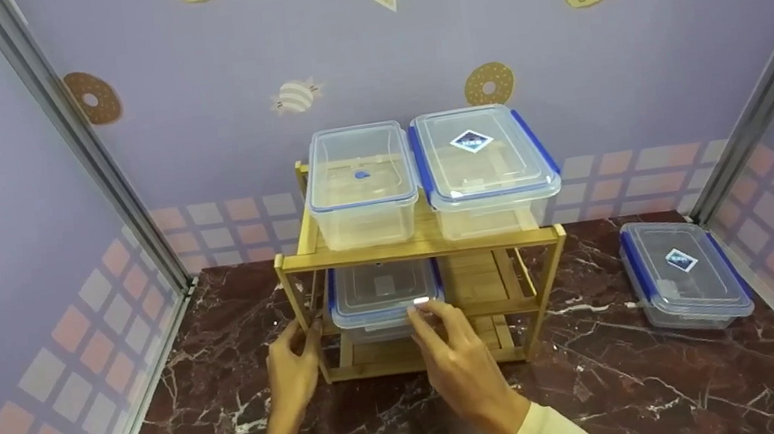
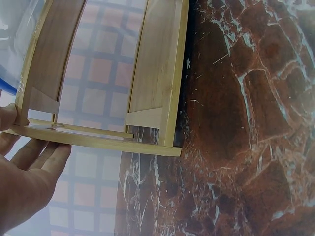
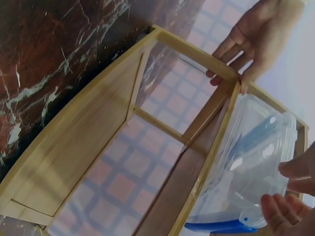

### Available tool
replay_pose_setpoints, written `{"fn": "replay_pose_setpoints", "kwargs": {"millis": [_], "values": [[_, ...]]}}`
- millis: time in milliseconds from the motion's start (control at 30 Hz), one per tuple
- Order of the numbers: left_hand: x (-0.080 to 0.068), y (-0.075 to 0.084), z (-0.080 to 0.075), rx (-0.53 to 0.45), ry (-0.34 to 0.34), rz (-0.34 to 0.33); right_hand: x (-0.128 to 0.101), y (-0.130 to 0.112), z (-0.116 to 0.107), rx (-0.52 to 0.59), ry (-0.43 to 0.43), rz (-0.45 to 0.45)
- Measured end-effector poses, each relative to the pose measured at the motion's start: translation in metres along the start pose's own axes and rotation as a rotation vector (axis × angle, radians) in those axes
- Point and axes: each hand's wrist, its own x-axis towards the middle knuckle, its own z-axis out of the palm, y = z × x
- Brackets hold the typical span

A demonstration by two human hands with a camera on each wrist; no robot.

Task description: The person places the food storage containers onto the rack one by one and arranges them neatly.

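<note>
A wooden rack with several shelves stands on the marbled surface. At its left front post my left hand grips the wood, thumb on one side and fingers on the other, as the left wrist view shows. On the middle shelf, toward the left, sits a clear lidded container with blue side clips. My right hand is at this container's front right corner, fingertips touching its front edge. The right wrist view shows a gap between thumb and fingers there.
Two clear lidded containers stand side by side on the top shelf, a narrower one left and a blue-clipped one right. Another blue-clipped container lies on the marbled surface at right. Patterned walls enclose the back and sides.
</note>
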Motion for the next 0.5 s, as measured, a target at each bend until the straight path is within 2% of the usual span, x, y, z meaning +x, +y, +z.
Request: {"fn": "replay_pose_setpoints", "kwargs": {"millis": [333,500], "values": [[0.0,0.0,0.0,0.016,0.0,-0.017,-0.003,-0.007,0.016,-0.196,-0.132,0.054],[0.0,0.001,0.0,0.015,-0.001,-0.026,-0.002,-0.009,0.022,-0.251,-0.176,0.079]]}}
